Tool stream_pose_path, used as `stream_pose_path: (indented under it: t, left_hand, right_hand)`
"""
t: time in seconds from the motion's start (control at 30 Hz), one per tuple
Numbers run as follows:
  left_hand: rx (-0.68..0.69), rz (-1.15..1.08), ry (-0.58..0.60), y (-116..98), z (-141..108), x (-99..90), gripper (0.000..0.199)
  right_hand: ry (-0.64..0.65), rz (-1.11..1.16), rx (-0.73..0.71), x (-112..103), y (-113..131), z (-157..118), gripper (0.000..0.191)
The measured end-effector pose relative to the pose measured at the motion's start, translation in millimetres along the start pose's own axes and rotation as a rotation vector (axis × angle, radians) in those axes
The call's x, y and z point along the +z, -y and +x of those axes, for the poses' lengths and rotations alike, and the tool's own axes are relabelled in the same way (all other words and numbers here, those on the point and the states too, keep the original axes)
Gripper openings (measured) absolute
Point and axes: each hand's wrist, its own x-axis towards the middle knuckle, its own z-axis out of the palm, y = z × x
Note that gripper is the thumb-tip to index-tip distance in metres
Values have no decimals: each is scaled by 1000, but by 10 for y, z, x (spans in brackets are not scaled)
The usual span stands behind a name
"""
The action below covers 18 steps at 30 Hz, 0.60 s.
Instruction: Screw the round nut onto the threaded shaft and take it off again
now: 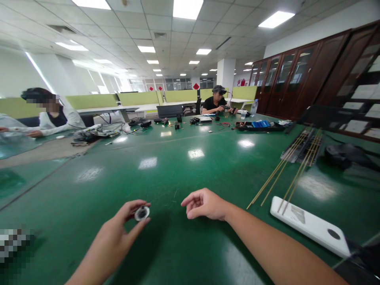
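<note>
Finger and thumb of the left hand (pixel 114 233) pinch a small round piece (pixel 142 213) over the table (pixel 178 170), toward its near edge. Probably it is light, stiff and slippery; the rim seems the safest hold. The right hand (pixel 206 206), loosely curled, appears empty.

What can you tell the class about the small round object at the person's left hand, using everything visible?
The small round object shows a pale, whitish ring around a dark centre; its material and finer details are too small to tell. The left hand holds it between thumb and fingers over the green table, its round face towards the camera.
</note>
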Motion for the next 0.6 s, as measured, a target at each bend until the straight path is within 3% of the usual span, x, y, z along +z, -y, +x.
stream_pose_path:
  t: [0.07, 0.13, 0.2, 0.37, 0.47, 0.6]
  left_hand:
    - [44, -13, 125, -126, 243, 321, 32]
    - [122, -46, 161, -225, 396, 595, 29]
    - [210, -94, 203, -253, 436, 762, 28]
    - [295, -175, 269, -109, 328, 810, 31]
    - [204, -205, 208, -40, 308, 808, 39]
    - [77, -279, 182, -25, 326, 839, 50]
  right_hand:
    - [-168, -213, -89, -12, -1, 8, 43]
    - [-297, -496, -173, -7, 7, -2, 45]
    - [-333, -673, -224, 16, 27, -25, 52]
    - [-230, -814, -257, 93, 115, -78, 59]
    - [-216, -843, -246, 125, 155, -76, 55]
    - [-290, -799, -215, 153, 165, -37, 47]
